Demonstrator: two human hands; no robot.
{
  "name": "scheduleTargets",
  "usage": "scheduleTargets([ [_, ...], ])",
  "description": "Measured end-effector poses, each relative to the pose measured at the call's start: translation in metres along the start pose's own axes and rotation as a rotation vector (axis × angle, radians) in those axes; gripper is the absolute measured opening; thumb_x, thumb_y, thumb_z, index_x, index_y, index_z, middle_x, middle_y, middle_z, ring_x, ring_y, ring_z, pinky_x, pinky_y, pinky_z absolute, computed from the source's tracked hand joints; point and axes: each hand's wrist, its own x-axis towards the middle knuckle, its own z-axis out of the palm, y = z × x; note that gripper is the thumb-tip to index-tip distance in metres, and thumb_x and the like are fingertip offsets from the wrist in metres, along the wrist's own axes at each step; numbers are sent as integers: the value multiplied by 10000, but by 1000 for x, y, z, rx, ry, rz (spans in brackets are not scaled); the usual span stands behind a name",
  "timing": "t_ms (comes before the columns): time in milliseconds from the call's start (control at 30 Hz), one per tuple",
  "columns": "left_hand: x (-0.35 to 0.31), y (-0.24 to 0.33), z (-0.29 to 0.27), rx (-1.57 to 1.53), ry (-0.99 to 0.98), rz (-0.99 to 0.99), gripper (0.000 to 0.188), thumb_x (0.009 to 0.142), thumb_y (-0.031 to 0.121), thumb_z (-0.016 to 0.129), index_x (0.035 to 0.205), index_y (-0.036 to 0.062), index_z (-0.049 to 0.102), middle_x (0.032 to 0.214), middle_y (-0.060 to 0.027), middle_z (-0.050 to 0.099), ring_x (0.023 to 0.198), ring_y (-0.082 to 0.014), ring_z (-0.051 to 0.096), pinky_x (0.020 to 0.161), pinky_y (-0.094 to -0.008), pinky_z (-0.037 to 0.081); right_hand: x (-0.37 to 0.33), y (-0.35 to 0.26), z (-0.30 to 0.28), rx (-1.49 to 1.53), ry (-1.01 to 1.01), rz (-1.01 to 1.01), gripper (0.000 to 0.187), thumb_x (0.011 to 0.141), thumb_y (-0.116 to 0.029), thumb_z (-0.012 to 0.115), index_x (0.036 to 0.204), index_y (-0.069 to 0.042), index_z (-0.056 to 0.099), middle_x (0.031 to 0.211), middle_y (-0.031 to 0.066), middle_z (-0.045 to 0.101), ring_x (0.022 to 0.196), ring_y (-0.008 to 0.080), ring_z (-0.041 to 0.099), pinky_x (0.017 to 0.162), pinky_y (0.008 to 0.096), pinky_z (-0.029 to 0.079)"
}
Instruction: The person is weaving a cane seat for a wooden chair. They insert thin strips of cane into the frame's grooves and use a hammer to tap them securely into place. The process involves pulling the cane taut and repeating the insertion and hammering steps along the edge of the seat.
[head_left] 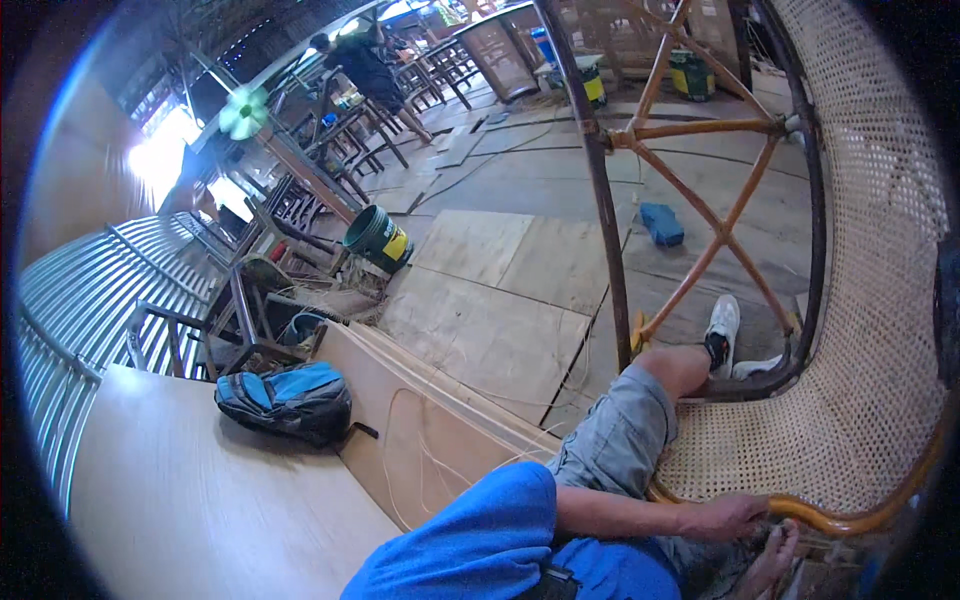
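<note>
My left hand (735, 517) reaches from the blue sleeve across my lap. Its fingers are closed over the orange-brown rattan pole (830, 522) that edges a woven cane panel (800, 440). Just below it, my right hand (772, 562) is close to the same pole with its fingers bent; what it holds, if anything, is too dark and small to make out. The cane panel curves up along the right side, fixed to a dark-framed rattan piece (612, 230) with crossed poles (722, 233).
A blue and black backpack (285, 400) lies on a pale board (220, 500) at left. Stacked plywood (440, 390) stands beside me. Further off are a green bucket (378, 240), a blue block-like thing (661, 225), metal roofing (110, 290), a fan (243, 112) and another person (368, 75).
</note>
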Motion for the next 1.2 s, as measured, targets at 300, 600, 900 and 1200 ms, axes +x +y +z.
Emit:
scheduleTargets([
  [300, -6, -9, -12, 40, 86, 56, 178, 757, 149, 556, 849, -3, 542, 749, -195, 564, 722, -384, 563, 648, -424, 438, 36, 71, 36, 455, -176, -20, 351, 889, -321, 510, 1055, -11, 513, 972, 101, 554, 886, 199, 507, 776, 322, 420],
  [600, -10, -28, -12, 121, 41, 54, 156, 789, 162, 536, 874, 32, 551, 782, -171, 573, 737, -372, 558, 655, -440, 439, 30, 71, 44, 421, -143, 69, 473, 833, -331, 609, 1166, -13, 504, 1144, 128, 512, 1012, 240, 485, 886, 360, 390],
  [900, -26, -35, -25, 273, -74, 154, 199, 817, 221, 515, 881, 34, 538, 817, -158, 556, 758, -362, 559, 657, -456, 443, 17, 31, 34, -19, -256, 235, 483, 834, -403, 575, 1117, -13, 549, 1095, 118, 554, 948, 261, 502, 851, 352, 391],
  [1200, -39, -32, -30, 72, -29, -47, 250, 847, 260, 486, 939, 33, 538, 870, -178, 572, 814, -380, 563, 689, -446, 441, 16, 3, 36, -27, -261, -182, 385, 856, -355, 543, 1011, -5, 586, 909, 125, 604, 846, 207, 536, 777, 341, 417],
])
